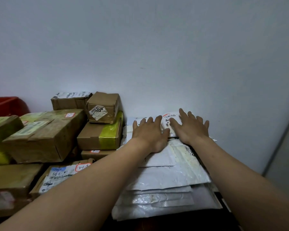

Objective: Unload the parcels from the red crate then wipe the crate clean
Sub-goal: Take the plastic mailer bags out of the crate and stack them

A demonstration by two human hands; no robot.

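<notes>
Red crate [6,105]: far left edge, against the wall [157,47], only one corner showing behind the cardboard boxes [45,135]. Can't tell what's inside it. Boxes are stacked beside it, several layers, with a small taped box [102,107] on top. Right of those is a stack of white poly mailers [165,180], touching the wall. A small labelled mailer [169,125] sits on top at the far end. Left hand [148,133] and right hand [191,129] are both flat on it, palms down, fingers straight and spread, no pinch.
</notes>
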